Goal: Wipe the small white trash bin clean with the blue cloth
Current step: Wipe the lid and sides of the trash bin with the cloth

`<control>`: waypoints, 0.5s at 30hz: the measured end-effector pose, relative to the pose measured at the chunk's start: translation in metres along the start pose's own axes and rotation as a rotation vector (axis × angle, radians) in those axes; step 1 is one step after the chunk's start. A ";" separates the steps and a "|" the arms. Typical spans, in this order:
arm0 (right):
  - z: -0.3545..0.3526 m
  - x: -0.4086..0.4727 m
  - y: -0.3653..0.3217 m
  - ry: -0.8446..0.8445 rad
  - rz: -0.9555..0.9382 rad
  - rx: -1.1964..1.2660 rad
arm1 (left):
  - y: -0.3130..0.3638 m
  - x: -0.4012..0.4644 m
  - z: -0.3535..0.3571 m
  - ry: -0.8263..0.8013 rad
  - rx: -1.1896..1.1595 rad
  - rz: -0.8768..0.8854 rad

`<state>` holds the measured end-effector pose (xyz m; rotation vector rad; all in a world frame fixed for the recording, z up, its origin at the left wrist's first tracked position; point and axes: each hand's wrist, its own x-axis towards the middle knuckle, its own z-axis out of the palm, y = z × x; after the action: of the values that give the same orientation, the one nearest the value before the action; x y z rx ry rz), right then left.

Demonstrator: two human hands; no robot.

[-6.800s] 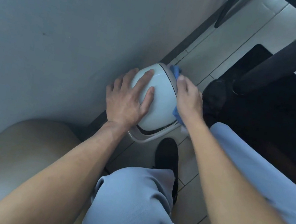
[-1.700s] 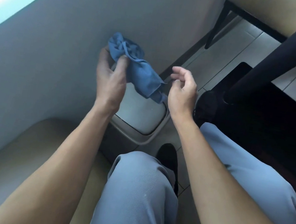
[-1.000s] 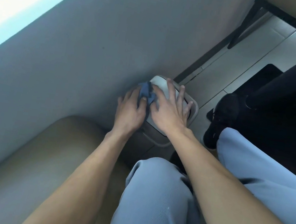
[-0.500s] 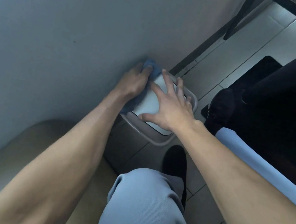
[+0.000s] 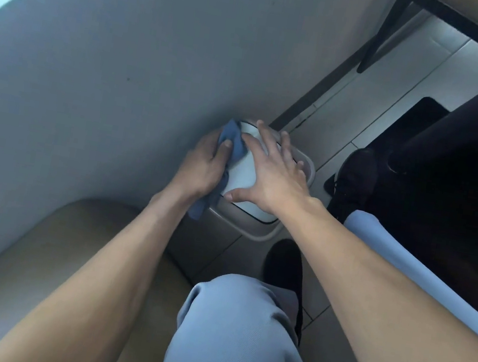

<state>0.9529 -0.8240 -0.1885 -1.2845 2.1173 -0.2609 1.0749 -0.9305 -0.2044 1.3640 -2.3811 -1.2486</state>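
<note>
The small white trash bin (image 5: pixel 242 178) stands on the tiled floor against the grey wall, its white swing lid framed by a grey rim. My left hand (image 5: pixel 203 162) grips the bunched blue cloth (image 5: pixel 231 142) and presses it on the bin's left edge, next to the wall; a tail of cloth hangs below my wrist. My right hand (image 5: pixel 276 177) lies flat on the lid with its fingers spread, holding nothing.
A beige padded seat (image 5: pixel 40 259) fills the lower left. My knees in light blue trousers and black shoes (image 5: pixel 356 174) are close to the bin. A dark table post (image 5: pixel 462 106) on a black base stands at the right, a chair leg farther back.
Earlier my left hand held the cloth up in the air; it has since come down to the bin's left edge. My right hand has settled flat on the lid. In the last half second little has moved.
</note>
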 end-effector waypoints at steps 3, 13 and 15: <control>-0.002 0.002 0.002 -0.002 0.025 0.008 | 0.020 0.029 0.003 -0.049 0.044 -0.046; -0.007 0.002 0.006 0.005 0.025 0.040 | 0.006 0.002 0.004 0.031 0.047 0.021; -0.008 0.001 0.004 -0.003 0.013 0.042 | -0.003 -0.015 0.003 0.065 0.055 0.039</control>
<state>0.9446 -0.8239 -0.1851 -1.2452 2.1064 -0.2968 1.0838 -0.9181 -0.2044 1.3444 -2.4034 -1.1192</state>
